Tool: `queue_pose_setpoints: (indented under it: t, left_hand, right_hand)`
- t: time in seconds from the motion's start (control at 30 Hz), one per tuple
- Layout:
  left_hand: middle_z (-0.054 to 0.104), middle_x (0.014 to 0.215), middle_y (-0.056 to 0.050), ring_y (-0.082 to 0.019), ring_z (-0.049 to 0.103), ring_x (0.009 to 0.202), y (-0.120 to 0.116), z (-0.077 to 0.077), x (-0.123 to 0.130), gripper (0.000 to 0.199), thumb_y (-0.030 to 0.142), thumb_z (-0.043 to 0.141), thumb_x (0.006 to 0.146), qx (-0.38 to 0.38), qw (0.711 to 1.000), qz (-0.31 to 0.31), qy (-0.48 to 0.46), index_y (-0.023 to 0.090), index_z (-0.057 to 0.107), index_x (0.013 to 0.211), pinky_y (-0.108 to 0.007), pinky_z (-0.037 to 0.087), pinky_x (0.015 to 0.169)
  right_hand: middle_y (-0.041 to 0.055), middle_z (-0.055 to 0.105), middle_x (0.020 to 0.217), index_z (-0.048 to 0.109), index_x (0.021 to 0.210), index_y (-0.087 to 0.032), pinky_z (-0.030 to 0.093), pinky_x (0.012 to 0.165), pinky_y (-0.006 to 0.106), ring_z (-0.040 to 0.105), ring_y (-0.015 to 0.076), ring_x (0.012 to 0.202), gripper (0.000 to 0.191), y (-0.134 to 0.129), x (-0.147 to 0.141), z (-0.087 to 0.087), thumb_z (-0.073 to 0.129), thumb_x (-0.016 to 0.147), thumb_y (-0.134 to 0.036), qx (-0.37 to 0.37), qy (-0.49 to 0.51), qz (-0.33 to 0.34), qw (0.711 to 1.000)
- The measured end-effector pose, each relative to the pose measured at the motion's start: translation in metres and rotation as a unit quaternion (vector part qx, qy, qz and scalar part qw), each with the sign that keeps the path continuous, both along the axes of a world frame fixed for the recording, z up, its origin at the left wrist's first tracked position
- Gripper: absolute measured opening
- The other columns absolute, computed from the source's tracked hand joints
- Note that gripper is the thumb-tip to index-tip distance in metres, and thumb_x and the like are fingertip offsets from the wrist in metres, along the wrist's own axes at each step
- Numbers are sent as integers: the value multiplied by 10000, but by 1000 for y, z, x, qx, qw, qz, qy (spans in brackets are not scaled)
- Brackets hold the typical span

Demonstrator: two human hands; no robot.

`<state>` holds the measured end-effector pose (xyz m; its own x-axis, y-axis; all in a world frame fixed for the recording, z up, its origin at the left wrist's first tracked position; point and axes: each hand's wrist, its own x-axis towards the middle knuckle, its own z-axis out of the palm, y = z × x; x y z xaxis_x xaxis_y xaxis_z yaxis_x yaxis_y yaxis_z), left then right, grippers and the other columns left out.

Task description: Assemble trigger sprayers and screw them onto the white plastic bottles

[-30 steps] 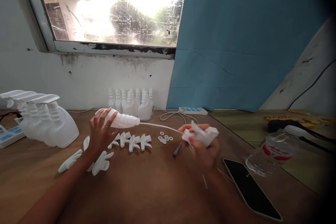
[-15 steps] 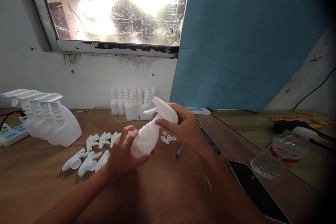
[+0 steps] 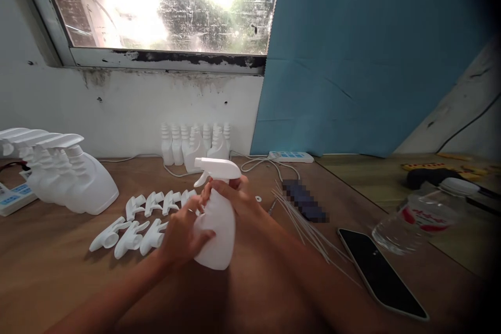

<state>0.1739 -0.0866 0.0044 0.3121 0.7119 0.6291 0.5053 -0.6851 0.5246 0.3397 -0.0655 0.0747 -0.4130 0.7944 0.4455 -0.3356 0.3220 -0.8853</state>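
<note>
A white spray bottle (image 3: 219, 235) stands nearly upright between my hands, its trigger spray head (image 3: 219, 168) on top with the nozzle facing left. My left hand (image 3: 182, 235) grips the bottle's left side, thumb across its front and fingers up near the neck. Around the neck, just under the spray head, my right hand (image 3: 238, 195) is closed; the joint between head and bottle is hidden by fingers. Left of my left hand lie loose white trigger heads (image 3: 129, 239) in two rows. A small white washer (image 3: 258, 199) shows beyond my right wrist.
Bottles with spray heads (image 3: 94, 182) stand at the left beside a power strip (image 3: 18, 199). Headless bottles (image 3: 194, 154) stand by the wall. Thin white tubes (image 3: 303, 219), a phone (image 3: 381, 271) and a clear water bottle (image 3: 410, 219) are at the right.
The spray bottle has swung from tilted to nearly upright, its nozzle now pointing left. My right hand has shifted from the spray head down to the neck. The camera view has shifted slightly.
</note>
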Motion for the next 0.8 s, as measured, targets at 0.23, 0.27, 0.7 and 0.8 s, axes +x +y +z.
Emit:
queue_pose_setpoints:
  t: [0.23, 0.27, 0.7, 0.8]
  left_hand:
    - [635, 1118, -89, -212, 691, 824, 2, 110, -5, 510, 632, 527, 850, -12, 974, -130, -183, 254, 542, 1191, -307, 583, 623]
    - [658, 1059, -76, -182, 694, 698, -1, 121, -3, 448, 553, 597, 845, -56, 978, -147, -138, 245, 579, 1169, -277, 571, 548]
    - [716, 987, -78, -188, 713, 781, -1, 119, -12, 129, 239, 653, 861, -58, 969, -221, -93, 185, 666, 978, -239, 571, 568]
    - [715, 1012, -69, -152, 708, 727, -1, 119, -11, 105, 194, 648, 865, -64, 962, -242, -106, 185, 653, 969, -202, 556, 547]
  right_hand:
    - [47, 606, 683, 619, 762, -165, 527, 637, 336, 603, 178, 645, 356, -8, -10, -7, 599, 860, -506, 20, 11, 77, 997]
    - [52, 607, 694, 617, 780, -164, 528, 644, 345, 604, 182, 646, 375, -10, -9, -8, 582, 861, -528, 22, 13, 79, 997]
    - [-18, 617, 728, 309, 1291, -218, 526, 570, 342, 627, 173, 584, 671, -18, -12, -12, 686, 801, -477, 47, 41, 140, 988]
    - [-35, 594, 702, 285, 1337, -214, 498, 540, 295, 590, 141, 556, 674, -18, -13, -10, 689, 827, -387, 48, 42, 134, 989]
